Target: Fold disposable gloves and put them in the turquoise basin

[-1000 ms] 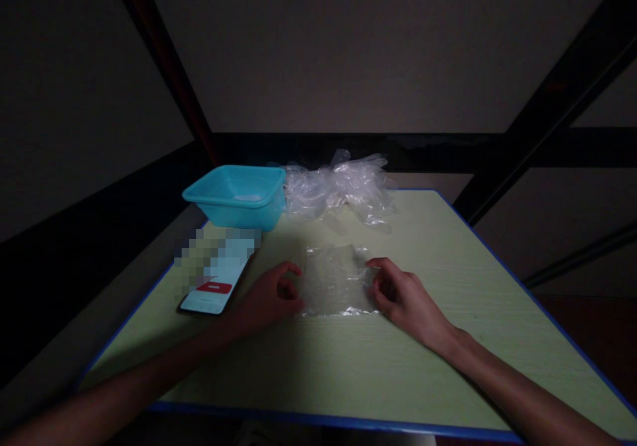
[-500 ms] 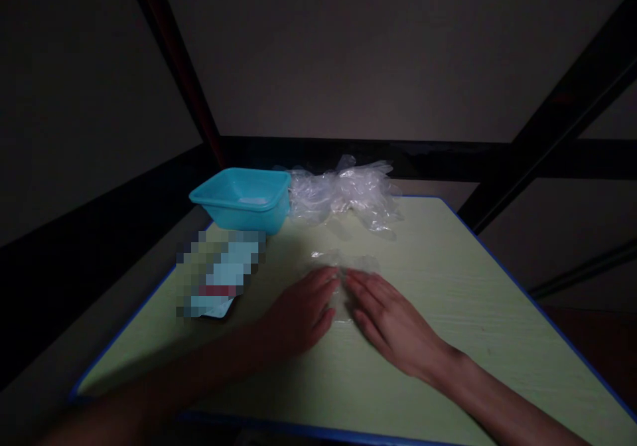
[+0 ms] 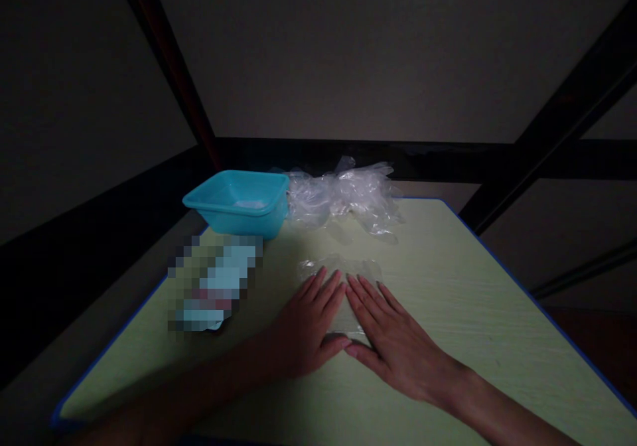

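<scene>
A clear disposable plastic glove (image 3: 341, 263) lies flat on the table in front of me, its outline partly covered by my hands. My left hand (image 3: 311, 326) rests palm down on its left part, fingers stretched out. Palm down on the right part lies my right hand (image 3: 391, 333), also with straight fingers. The two thumbs and forefingers nearly meet, framing a patch of the clear plastic. Beyond them, at the table's far edge, is a loose heap of similar clear plastic gloves (image 3: 365, 194).
At the back left stands a turquoise plastic basin (image 3: 239, 223) with something whitish inside. A pixelated light-blue flat object (image 3: 226, 277) lies left of my hands. The pale green table (image 3: 472, 313) has a blue edge; a wall and dark beams stand behind it.
My hands have flattened and their fingers have spread over the plastic. The thumbs have come closer together, almost touching. The basin and the heap stay in place.
</scene>
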The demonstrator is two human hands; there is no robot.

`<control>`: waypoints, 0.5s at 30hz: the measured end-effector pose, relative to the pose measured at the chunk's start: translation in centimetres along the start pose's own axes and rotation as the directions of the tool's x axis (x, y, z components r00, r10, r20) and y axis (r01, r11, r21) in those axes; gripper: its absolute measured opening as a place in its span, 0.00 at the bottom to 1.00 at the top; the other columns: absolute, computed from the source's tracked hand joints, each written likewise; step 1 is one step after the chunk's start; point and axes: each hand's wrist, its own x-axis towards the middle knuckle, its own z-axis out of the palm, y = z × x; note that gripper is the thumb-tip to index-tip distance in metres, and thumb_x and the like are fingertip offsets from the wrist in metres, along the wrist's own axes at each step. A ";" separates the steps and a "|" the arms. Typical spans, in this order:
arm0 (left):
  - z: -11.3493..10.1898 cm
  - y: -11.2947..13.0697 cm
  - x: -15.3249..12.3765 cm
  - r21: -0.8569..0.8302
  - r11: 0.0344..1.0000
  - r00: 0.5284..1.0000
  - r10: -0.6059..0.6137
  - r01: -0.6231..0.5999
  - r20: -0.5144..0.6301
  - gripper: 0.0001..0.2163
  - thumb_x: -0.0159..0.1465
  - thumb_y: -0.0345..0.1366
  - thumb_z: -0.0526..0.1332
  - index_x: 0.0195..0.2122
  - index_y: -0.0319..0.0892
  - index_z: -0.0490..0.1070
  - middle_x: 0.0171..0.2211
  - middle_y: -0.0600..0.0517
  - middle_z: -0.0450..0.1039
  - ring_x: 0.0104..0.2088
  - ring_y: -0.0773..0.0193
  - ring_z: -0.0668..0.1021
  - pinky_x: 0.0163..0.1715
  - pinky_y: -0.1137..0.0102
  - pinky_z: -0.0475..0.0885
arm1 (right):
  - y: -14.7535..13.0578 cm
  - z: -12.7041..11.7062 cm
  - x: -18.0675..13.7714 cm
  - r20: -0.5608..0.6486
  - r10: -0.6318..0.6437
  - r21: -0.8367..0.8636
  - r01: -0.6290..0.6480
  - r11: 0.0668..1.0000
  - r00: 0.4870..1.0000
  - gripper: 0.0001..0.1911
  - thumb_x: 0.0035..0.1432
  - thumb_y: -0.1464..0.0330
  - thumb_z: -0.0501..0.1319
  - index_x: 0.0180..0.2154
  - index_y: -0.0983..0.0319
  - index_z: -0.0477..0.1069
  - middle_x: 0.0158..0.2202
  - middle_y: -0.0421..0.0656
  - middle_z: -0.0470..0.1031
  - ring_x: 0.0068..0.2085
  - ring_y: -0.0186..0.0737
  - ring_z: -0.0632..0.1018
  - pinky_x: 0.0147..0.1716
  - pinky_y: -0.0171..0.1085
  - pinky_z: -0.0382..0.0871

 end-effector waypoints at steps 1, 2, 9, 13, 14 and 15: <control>0.0 0.0 0.0 0.000 1.000 1.000 -0.003 0.003 0.006 0.31 0.62 0.45 0.55 0.61 0.29 0.52 0.63 0.33 0.47 0.64 0.42 0.47 0.59 0.49 0.53 | 0.0 0.0 0.0 0.006 0.007 0.002 -0.007 1.000 1.000 0.37 0.62 0.52 0.46 0.63 0.70 0.45 0.64 0.56 0.49 0.64 0.51 0.50 0.59 0.54 0.54; 0.0 0.0 0.1 0.000 1.000 1.000 -0.007 0.007 0.012 0.32 0.62 0.46 0.55 0.61 0.28 0.52 0.63 0.33 0.47 0.64 0.41 0.47 0.58 0.48 0.53 | 0.0 0.0 -0.1 0.016 0.014 0.007 -0.014 1.000 1.000 0.37 0.62 0.51 0.46 0.63 0.70 0.45 0.64 0.56 0.48 0.65 0.52 0.50 0.59 0.54 0.54; -0.1 -0.1 0.1 -0.020 1.000 1.000 -0.019 0.019 -0.004 0.33 0.62 0.46 0.55 0.61 0.28 0.51 0.63 0.33 0.48 0.63 0.40 0.49 0.58 0.48 0.56 | 1.0 -1.4 -0.3 0.080 0.019 0.117 -0.028 0.993 0.997 0.38 0.61 0.51 0.48 0.64 0.69 0.45 0.64 0.55 0.48 0.65 0.51 0.50 0.60 0.54 0.52; -0.4 -0.5 0.6 -0.047 0.997 0.993 -0.067 0.063 -0.095 0.27 0.64 0.41 0.51 0.60 0.27 0.53 0.63 0.33 0.50 0.64 0.47 0.52 0.59 0.52 0.56 | 1.5 -2.4 1.0 0.025 0.073 0.138 -0.076 0.988 0.997 0.29 0.65 0.63 0.46 0.63 0.70 0.47 0.64 0.54 0.50 0.64 0.46 0.53 0.60 0.50 0.52; -0.4 -0.7 0.9 -0.045 0.996 0.989 -0.088 0.083 -0.116 0.26 0.65 0.39 0.50 0.60 0.26 0.54 0.62 0.34 0.51 0.64 0.48 0.53 0.59 0.53 0.56 | 1.5 -2.4 1.5 0.027 0.078 0.125 -0.081 0.989 0.997 0.29 0.65 0.64 0.46 0.63 0.71 0.48 0.64 0.55 0.50 0.64 0.46 0.53 0.61 0.50 0.52; -0.4 -0.9 1.1 -0.037 0.994 0.986 -0.107 0.103 -0.131 0.25 0.65 0.38 0.50 0.59 0.26 0.55 0.62 0.34 0.52 0.63 0.49 0.54 0.59 0.54 0.56 | 1.6 -2.3 2.1 0.037 0.075 0.109 -0.079 0.991 0.996 0.28 0.64 0.65 0.46 0.62 0.73 0.50 0.63 0.56 0.50 0.64 0.47 0.53 0.61 0.50 0.52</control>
